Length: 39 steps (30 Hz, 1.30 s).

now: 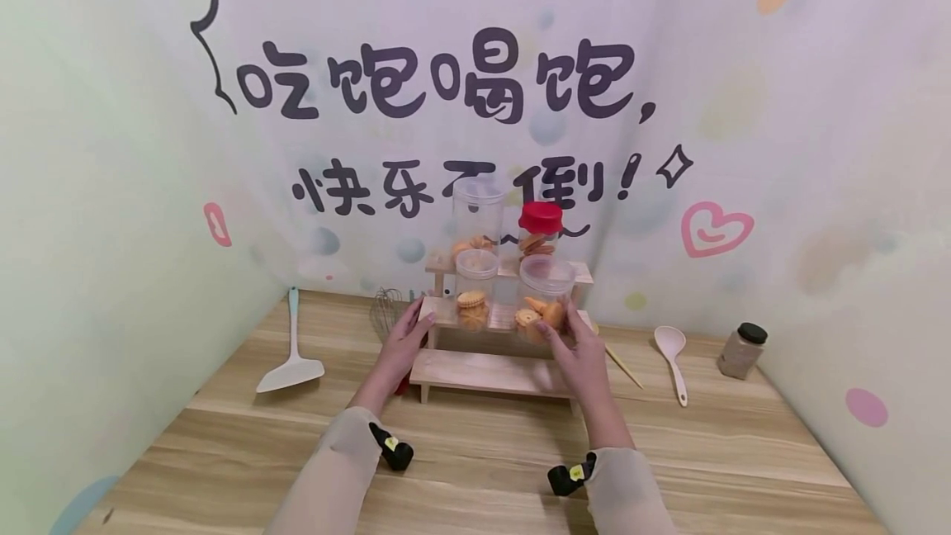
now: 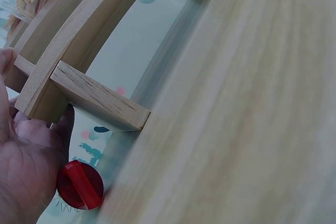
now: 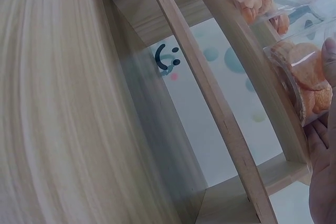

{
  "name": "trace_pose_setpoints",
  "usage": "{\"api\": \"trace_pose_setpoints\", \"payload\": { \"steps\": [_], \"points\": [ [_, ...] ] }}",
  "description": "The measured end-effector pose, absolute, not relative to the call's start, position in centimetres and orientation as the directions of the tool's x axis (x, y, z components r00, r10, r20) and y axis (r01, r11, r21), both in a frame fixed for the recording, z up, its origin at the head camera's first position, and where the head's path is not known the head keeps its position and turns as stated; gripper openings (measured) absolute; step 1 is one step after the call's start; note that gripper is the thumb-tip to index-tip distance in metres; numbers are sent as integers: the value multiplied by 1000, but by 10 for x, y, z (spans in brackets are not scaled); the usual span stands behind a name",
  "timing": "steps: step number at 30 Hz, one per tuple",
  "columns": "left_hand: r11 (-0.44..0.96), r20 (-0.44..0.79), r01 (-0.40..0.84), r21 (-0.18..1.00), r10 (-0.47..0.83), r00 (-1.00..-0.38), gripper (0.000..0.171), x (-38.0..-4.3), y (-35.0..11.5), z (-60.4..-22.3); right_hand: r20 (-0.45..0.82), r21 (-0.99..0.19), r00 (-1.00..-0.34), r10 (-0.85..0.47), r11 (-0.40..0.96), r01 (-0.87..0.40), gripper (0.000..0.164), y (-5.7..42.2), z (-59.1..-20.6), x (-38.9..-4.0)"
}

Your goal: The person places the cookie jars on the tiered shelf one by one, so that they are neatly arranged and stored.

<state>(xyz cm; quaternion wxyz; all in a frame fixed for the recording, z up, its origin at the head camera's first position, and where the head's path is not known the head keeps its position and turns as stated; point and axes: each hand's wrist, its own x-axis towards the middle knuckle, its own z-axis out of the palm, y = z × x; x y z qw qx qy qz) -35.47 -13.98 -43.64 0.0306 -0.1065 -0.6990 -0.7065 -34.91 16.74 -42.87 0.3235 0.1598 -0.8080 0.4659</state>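
Note:
A wooden tiered stand [image 1: 483,371] bears several clear jars of cookies. My left hand [image 1: 404,335] grips the left end of its middle tier, the thumb on top and fingers round the edge, as the left wrist view [image 2: 26,156] also shows. With my right hand [image 1: 581,353] I hold a wide clear jar [image 1: 547,279] at the right of that tier; thumb and fingers lie on either side of it. Left of it stands a narrower jar [image 1: 476,267]. On the top tier are a tall clear jar [image 1: 478,209] and a red-lidded jar [image 1: 541,225].
A white spatula [image 1: 292,366] lies far left, and a whisk [image 1: 385,308] is beside my left hand. Near that hand is a red round object [image 2: 80,184]. To the right are a yellow stick [image 1: 624,366], a pale spoon [image 1: 672,353] and a black-lidded jar [image 1: 741,351].

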Motion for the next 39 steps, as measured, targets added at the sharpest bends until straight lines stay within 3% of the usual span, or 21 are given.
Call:
{"api": "trace_pose_setpoints", "payload": {
  "steps": [20, 34, 39],
  "points": [
    [10, 213, 214, 977, 53, -976, 73, -377, -136, -464, 710, -639, -702, 56, 470, -609, 63, 169, -432, -352],
    [45, 202, 203, 978, 39, -979, 73, -375, -137, -465, 627, -741, -776, 66, 359, -568, 64, 172, -427, -348],
    [140, 215, 219, 966, 48, -976, 72, -375, -137, -464, 560, -760, -826, 64, 437, -481, 64, 181, -419, -340]
  ]
}}
